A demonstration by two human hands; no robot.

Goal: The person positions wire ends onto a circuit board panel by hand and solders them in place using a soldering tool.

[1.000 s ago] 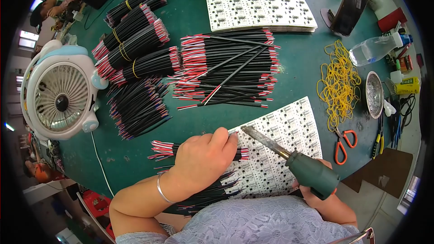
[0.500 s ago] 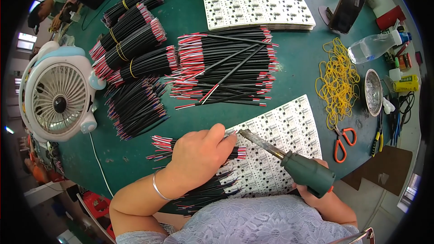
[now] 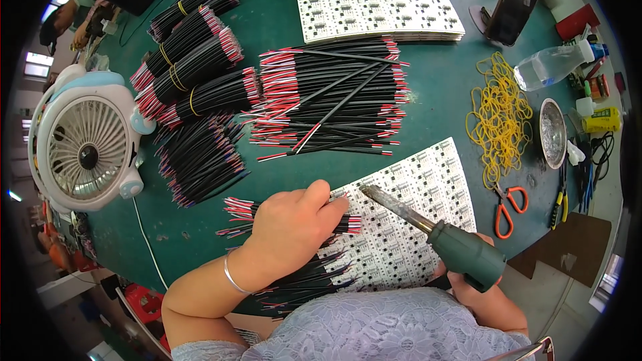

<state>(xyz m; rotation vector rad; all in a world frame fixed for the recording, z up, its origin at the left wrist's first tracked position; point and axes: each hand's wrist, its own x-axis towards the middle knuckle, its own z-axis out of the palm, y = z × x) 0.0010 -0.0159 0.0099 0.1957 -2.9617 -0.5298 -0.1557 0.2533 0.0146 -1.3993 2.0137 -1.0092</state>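
Note:
My left hand is closed over a small bunch of black cables with stripped red and white ends. Its thumb and forefinger pinch together at the upper left edge of a white circuit board panel. My right hand grips the green handle of a large soldering iron, partly hidden behind it. The iron's metal tip hovers over or rests on the panel, just right of my left fingertips; contact cannot be made out. More black cables lie across the panel's lower left side, under my left forearm.
Beyond my hands lies a wide pile of black cables, with tied cable bundles left of it. A panel stack stands behind. A fan is at left; yellow rubber bands, a metal bowl and orange-handled scissors at right.
The soldering iron has shifted right, so its tip now sits a little farther from my left fingertips. My left hand has stayed nearly in place on the cables.

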